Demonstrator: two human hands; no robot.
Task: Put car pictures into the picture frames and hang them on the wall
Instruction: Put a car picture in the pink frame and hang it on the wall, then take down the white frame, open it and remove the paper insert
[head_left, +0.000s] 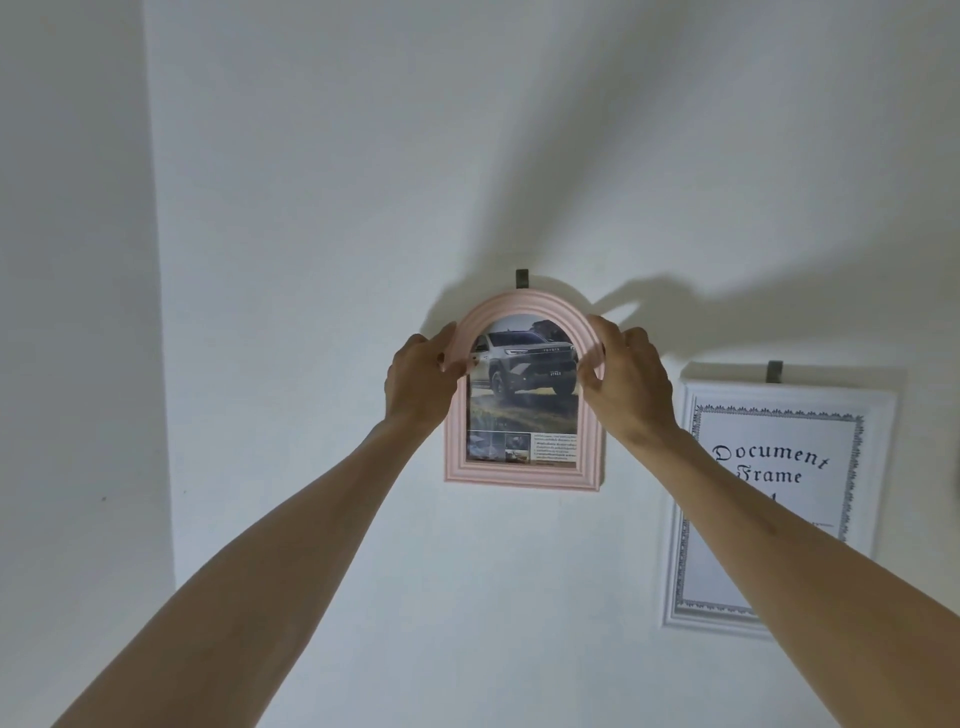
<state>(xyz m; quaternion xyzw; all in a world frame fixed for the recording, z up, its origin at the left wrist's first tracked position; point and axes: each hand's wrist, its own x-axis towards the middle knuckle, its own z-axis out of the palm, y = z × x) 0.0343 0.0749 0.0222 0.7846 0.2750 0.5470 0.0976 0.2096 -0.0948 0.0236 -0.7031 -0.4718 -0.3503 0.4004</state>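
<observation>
A pink arch-topped picture frame sits against the white wall, with a car picture of a white pickup inside it. Just above its arch a dark wall hook shows. My left hand grips the frame's upper left edge, thumb on the front. On the upper right edge, my right hand holds the arch with curled fingers. Whether the frame hangs on the hook cannot be told.
A white rectangular frame reading "Document Frame" hangs to the right on a second dark hook; my right forearm crosses it. A wall corner runs down the left. Bare white wall lies above and below.
</observation>
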